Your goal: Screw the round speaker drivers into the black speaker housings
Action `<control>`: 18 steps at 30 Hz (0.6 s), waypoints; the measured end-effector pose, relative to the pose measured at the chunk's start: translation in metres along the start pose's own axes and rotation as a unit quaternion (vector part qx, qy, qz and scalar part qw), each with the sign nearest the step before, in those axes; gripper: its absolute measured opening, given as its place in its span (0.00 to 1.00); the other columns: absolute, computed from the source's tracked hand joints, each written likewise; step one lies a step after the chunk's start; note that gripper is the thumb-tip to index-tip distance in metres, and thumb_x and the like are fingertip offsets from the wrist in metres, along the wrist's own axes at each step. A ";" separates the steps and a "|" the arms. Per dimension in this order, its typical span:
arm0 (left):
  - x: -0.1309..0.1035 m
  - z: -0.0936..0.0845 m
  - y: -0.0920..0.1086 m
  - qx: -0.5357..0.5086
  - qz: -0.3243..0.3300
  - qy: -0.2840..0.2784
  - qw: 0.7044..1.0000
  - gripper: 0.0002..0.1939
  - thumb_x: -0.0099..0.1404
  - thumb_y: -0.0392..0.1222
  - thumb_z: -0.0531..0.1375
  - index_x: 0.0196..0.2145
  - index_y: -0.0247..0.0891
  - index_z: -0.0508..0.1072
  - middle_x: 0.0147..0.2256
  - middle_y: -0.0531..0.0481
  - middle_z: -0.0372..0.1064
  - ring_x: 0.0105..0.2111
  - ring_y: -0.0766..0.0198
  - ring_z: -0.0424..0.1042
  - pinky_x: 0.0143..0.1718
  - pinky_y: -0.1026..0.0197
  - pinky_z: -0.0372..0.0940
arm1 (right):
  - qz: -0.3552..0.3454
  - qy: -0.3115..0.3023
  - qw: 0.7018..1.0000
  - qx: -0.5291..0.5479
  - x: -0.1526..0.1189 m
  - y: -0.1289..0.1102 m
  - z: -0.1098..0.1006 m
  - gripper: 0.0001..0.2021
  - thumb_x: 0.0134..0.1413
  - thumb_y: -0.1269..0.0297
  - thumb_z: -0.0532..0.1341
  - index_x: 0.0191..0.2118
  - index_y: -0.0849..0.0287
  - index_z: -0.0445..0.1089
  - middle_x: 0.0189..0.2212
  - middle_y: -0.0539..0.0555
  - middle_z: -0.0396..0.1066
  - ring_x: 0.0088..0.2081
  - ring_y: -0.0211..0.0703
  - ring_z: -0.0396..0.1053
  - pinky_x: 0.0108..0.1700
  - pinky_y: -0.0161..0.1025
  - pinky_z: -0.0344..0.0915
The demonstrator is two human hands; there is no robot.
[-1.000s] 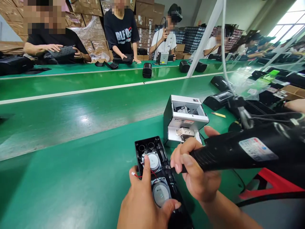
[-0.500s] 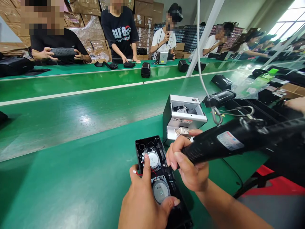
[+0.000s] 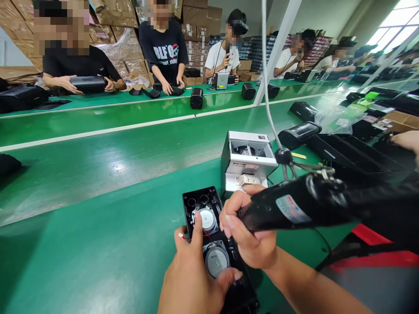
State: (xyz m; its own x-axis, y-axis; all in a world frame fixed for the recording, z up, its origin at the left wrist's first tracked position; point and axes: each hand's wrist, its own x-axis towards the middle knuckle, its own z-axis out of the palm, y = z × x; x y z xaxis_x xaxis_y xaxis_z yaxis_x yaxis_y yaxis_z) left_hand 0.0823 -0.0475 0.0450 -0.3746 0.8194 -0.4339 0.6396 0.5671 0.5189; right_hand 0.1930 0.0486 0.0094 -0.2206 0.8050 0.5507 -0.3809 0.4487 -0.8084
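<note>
My left hand (image 3: 193, 274) grips a black speaker housing (image 3: 200, 194) by its left side, with a finger lying over the upper round speaker driver (image 3: 207, 219) and the thumb by the lower driver (image 3: 217, 261). A thin red wire with a white plug (image 3: 181, 235) sticks out beside that finger. Wrapped round the front end of a black electric screwdriver (image 3: 271, 209) is my right hand (image 3: 248, 231), held over the housing's right edge. Its fingers hide the bit and whatever it touches. The screwdriver hangs from a cable and hook.
A grey-and-black screw feeder (image 3: 248, 159) stands just behind the housing. Black speaker parts (image 3: 337, 152) and a plastic bag (image 3: 337, 120) lie at the right. Across the green conveyor (image 3: 98, 150), several people work beside a slanted white post (image 3: 275, 52). A hand (image 3: 406, 141) shows at the right edge.
The screwdriver's rear end has swung lower and its body has shifted left with my right hand. The left hand keeps its grip on the housing. My view has turned slightly.
</note>
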 end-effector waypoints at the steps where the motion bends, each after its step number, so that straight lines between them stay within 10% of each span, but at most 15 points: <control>1: 0.000 0.000 0.000 -0.003 -0.002 -0.004 1.000 0.65 0.57 0.51 0.75 0.78 0.49 0.38 0.69 0.33 0.49 0.55 0.43 0.77 0.52 0.47 0.73 | -0.001 0.004 1.000 0.001 0.002 0.000 0.000 0.20 0.66 0.68 0.65 0.59 0.46 0.60 0.28 0.44 0.64 0.25 0.40 0.66 0.27 0.40 0.68; 18: 0.005 0.006 -0.011 0.015 0.020 0.017 1.000 0.63 0.56 0.54 0.73 0.78 0.47 0.40 0.69 0.27 0.47 0.59 0.37 0.75 0.52 0.44 0.73 | -0.030 -0.043 0.998 -0.031 0.009 -0.010 0.011 0.24 0.64 0.70 0.65 0.60 0.47 0.59 0.29 0.45 0.67 0.25 0.39 0.67 0.27 0.38 0.70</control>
State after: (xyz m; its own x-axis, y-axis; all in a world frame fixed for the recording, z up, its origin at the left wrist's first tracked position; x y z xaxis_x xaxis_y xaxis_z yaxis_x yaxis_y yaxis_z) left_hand 0.0774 -0.0503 0.0323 -0.3703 0.8444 -0.3871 0.6750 0.5309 0.5124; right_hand 0.1854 0.0470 0.0246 -0.2774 0.7408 0.6117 -0.3407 0.5195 -0.7836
